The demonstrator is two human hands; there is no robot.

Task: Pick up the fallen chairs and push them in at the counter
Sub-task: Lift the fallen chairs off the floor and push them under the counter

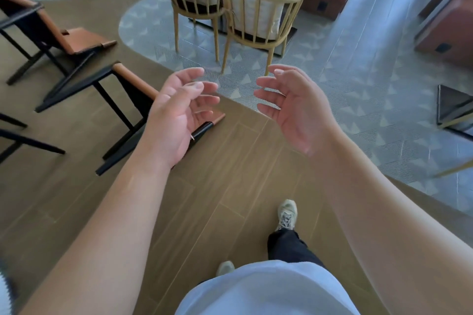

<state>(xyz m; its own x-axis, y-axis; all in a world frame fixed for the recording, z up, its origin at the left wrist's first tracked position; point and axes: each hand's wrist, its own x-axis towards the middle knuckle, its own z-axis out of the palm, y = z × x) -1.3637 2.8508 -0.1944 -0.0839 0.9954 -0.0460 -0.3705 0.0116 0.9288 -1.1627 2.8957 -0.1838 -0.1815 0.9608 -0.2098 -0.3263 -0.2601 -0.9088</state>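
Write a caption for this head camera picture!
Both empty hands, left hand and right hand, reach toward a fallen black-and-tan chair on the wooden floor.

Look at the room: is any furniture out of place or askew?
Yes. Two black-framed chairs with tan seats lie tipped over on the wooden floor, left: one beneath the open left hand, another behind it. The right hand is open too. The two spindle-back chairs stand upright at their table.

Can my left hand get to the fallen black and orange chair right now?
Probably yes: the left hand is open and empty, right above the fallen chair, with nothing visibly between them.
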